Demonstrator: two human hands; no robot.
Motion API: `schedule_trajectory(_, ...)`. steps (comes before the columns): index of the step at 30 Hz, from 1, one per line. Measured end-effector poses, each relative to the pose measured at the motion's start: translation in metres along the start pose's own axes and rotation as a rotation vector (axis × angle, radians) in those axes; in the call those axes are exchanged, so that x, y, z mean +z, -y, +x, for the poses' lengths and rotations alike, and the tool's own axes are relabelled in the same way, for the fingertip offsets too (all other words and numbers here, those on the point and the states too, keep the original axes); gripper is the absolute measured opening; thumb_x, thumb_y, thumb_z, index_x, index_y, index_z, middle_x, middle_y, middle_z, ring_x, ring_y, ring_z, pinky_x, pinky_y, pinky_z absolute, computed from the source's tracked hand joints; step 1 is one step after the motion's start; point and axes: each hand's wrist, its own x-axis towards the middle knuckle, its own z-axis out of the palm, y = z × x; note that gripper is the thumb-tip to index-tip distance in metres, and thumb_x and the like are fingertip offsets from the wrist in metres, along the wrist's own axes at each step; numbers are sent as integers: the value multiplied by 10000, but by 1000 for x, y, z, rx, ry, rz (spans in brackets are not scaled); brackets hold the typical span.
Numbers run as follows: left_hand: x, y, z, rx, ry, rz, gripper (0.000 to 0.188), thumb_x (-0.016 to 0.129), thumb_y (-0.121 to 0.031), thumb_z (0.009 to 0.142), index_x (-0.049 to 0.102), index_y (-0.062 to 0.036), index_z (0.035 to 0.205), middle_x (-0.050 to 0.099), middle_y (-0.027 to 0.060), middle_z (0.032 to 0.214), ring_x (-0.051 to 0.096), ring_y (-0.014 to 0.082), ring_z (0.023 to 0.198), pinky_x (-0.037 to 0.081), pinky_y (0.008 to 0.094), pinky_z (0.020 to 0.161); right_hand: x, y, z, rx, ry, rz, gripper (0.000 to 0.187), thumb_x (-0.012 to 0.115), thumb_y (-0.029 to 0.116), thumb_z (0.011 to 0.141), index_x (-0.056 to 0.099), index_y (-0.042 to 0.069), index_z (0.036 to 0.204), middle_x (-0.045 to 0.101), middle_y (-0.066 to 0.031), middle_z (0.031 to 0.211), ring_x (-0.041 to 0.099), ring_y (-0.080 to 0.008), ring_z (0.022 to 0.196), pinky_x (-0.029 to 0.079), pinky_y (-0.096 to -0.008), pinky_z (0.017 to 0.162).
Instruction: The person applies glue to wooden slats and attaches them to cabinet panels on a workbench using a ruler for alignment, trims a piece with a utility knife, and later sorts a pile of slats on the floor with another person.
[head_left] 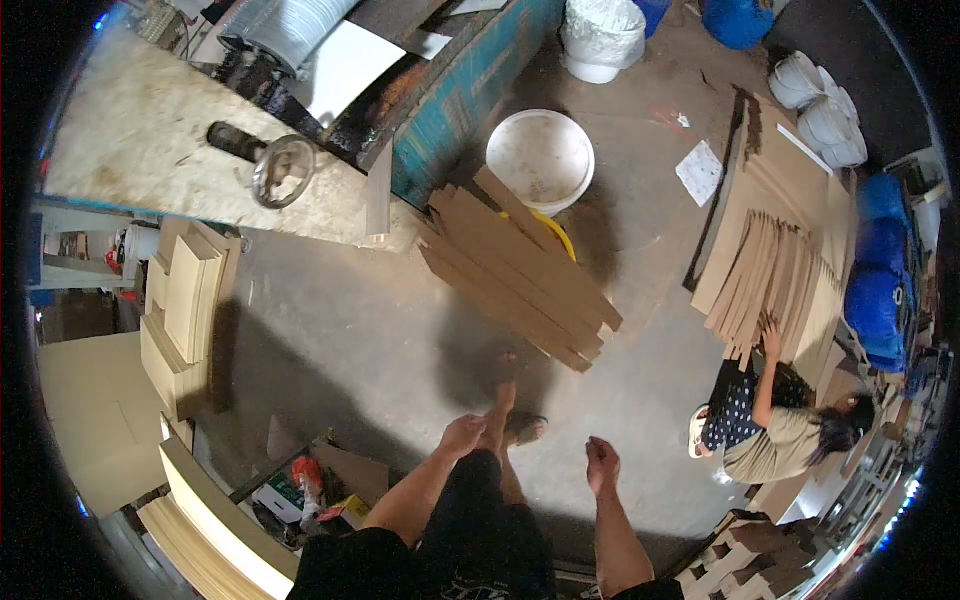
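Note:
Both hands hang in front of my body, away from any object. My left hand has its fingers curled in, and nothing shows in it. On the other side, my right hand is also loosely closed, with nothing visible inside. Ahead of my feet lies a loose stack of brown cardboard strips, partly covering something with a yellow rim. A round white tub stands just beyond the strips.
Left, a machine with a handwheel and teal side panel adjoins stacked pale boards. Right, a co-worker crouches, one hand on cardboard strips. A box of odds and ends sits near my left.

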Motion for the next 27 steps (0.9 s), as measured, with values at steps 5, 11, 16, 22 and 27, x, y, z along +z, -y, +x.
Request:
schedule_trajectory(5, 32, -35, 142, 417, -237, 533, 345, 542, -382, 975, 729, -93, 1001, 705, 188, 955, 674, 378, 932, 505, 490, 800, 16, 110, 171, -282, -151, -204, 209, 680, 196, 944, 714, 58, 1098, 712, -124, 1079, 674, -217, 1025, 539, -379, 860)
schedule_trajectory(11, -38, 21, 291, 5, -309, -46, 306, 673, -295, 977, 523, -121, 1181, 644, 69, 948, 659, 193, 804, 539, 355, 652, 128, 223, 329, -506, -97, -629, 336, 656, 320, 938, 689, 96, 1187, 688, -140, 1155, 620, -363, 1108, 476, -467, 992)
schedule_trajectory(16, 22, -143, 258, -406, -154, -914, 287, 721, -237, 950, 507, -117, 1098, 641, 55, 946, 641, 152, 768, 518, 301, 639, 53, 162, 392, -170, 160, -480, 364, 675, 342, 954, 701, 55, 1178, 719, -114, 1067, 661, -238, 996, 499, -331, 904)
schedule_trajectory(22, 43, -85, 251, -296, -96, -1083, 203, 709, -223, 949, 554, -115, 1022, 609, 33, 931, 611, 127, 765, 490, 289, 599, 77, 166, 394, -397, 114, -453, 379, 755, 308, 916, 724, 14, 1153, 714, -93, 981, 645, -156, 858, 502, -285, 808)
schedule_trajectory(27, 98, -52, 254, -49, -262, -903, 240, 712, -109, 904, 588, -101, 1109, 656, 39, 1018, 638, 201, 944, 537, 368, 715, 68, 178, 394, -350, 225, -468, 341, 706, 303, 916, 723, 35, 1126, 715, -156, 1015, 686, -281, 968, 527, -373, 891)
